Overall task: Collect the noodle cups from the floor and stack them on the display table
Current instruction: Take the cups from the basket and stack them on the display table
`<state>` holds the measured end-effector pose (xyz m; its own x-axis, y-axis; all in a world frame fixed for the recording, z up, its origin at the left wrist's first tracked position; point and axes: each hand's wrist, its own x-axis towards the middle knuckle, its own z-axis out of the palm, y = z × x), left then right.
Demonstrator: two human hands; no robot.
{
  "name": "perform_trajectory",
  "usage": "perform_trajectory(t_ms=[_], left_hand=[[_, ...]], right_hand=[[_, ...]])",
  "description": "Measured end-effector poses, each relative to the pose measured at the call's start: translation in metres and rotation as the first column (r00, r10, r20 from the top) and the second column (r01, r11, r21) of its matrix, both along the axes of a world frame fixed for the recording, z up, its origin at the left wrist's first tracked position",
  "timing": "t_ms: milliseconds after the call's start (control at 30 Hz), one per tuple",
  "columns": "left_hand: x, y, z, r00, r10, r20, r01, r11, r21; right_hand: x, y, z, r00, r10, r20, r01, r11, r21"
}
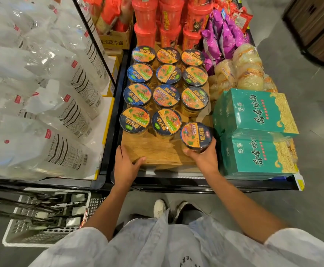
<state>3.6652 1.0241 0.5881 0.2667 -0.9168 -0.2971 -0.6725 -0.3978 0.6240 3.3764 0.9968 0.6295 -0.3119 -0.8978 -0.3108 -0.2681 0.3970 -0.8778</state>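
A person in a pale shirt stands at a wooden display table [157,151] stocked with instant noodle cups [166,95], seen from a head-worn camera looking down. The right hand [205,157] grasps one noodle cup [195,136] from its near side, fingers curled around the lower wall, at the right end of the front row just beside two cups already standing there; whether its base touches the wood cannot be told. The left hand [125,164] lies released on the table's front edge, fingers spread flat on the bare board. Eleven more cups (dark blue lids printed with orange soup) stand upright in rows of three behind. Red noodle tubs [169,18] are stacked at the back, purple snack packets [222,35] and bagged pale noodle cakes [246,68] to the right. Two green boxed packs [257,132] sit stacked at the table's right, touching the hand's wrist side. Clear plastic pouches [41,89] fill the shelf at left; a white plastic crate [41,228] rests on the floor beneath.
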Motion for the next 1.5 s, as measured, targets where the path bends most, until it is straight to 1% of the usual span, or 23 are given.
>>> perform_trajectory(t_ms=[33, 167, 300, 433, 633, 733, 833, 933, 1033, 1100, 1167, 1233, 1333, 1400, 1500], left_hand=[[0.000, 0.000, -0.001, 1.000, 0.007, -0.014, -0.007, 1.000, -0.007], [0.002, -0.001, -0.003, 1.000, -0.008, 0.003, 0.008, 1.000, -0.024], [0.002, -0.001, -0.002, 1.000, -0.021, 0.016, 0.021, 1.000, 0.002], [0.002, -0.003, -0.002, 0.999, -0.025, 0.021, 0.025, 1.000, 0.004], [0.002, -0.003, 0.000, 0.999, -0.034, 0.017, 0.034, 0.999, 0.009], [0.001, -0.003, 0.001, 0.999, -0.033, 0.020, 0.032, 0.999, 0.021], [0.001, -0.003, 0.005, 0.999, -0.039, 0.012, 0.039, 0.999, 0.032], [0.001, -0.002, 0.014, 0.996, -0.066, 0.064, 0.063, 0.996, 0.059], [0.001, 0.004, 0.028, 0.984, -0.107, 0.141, 0.094, 0.991, 0.093], [0.000, 0.017, 0.038, 0.974, -0.120, 0.193, 0.101, 0.989, 0.107], [-0.003, 0.036, 0.049, 0.964, -0.107, 0.242, 0.091, 0.993, 0.080], [-0.007, 0.054, 0.060, 0.943, -0.104, 0.317, 0.105, 0.994, 0.015], [-0.017, 0.091, 0.076, 0.897, -0.076, 0.435, 0.099, 0.995, -0.030], [-0.024, 0.122, 0.085, 0.889, -0.029, 0.456, 0.049, 0.998, -0.032], [-0.032, 0.177, 0.090, 0.864, 0.021, 0.502, -0.011, 1.000, -0.023]], right_hand=[[0.000, -0.003, -0.003, 1.000, -0.008, -0.016, 0.008, 1.000, 0.008], [0.001, -0.016, -0.010, 0.995, -0.026, -0.099, 0.028, 0.999, 0.018], [0.001, -0.032, -0.013, 0.984, -0.053, -0.171, 0.060, 0.997, 0.042], [-0.003, -0.044, -0.010, 0.962, 0.006, -0.272, 0.003, 0.999, 0.034], [-0.001, -0.050, -0.006, 0.958, 0.036, -0.283, -0.015, 0.997, 0.076], [-0.004, -0.048, -0.004, 0.960, 0.061, -0.274, -0.029, 0.992, 0.120], [-0.007, -0.040, -0.001, 0.949, 0.082, -0.305, -0.029, 0.984, 0.175], [-0.008, -0.024, 0.004, 0.935, 0.130, -0.331, -0.065, 0.978, 0.200], [-0.010, -0.002, 0.005, 0.898, 0.230, -0.375, -0.172, 0.968, 0.181], [-0.010, 0.014, 0.008, 0.838, 0.332, -0.432, -0.277, 0.942, 0.188], [-0.008, 0.029, 0.012, 0.757, 0.438, -0.485, -0.418, 0.895, 0.155], [-0.004, 0.041, 0.019, 0.663, 0.538, -0.520, -0.564, 0.816, 0.126], [0.007, 0.057, 0.034, 0.472, 0.668, -0.574, -0.728, 0.663, 0.173], [0.015, 0.069, 0.044, 0.375, 0.696, -0.612, -0.796, 0.580, 0.172], [0.026, 0.088, 0.050, 0.271, 0.701, -0.659, -0.881, 0.457, 0.125]])
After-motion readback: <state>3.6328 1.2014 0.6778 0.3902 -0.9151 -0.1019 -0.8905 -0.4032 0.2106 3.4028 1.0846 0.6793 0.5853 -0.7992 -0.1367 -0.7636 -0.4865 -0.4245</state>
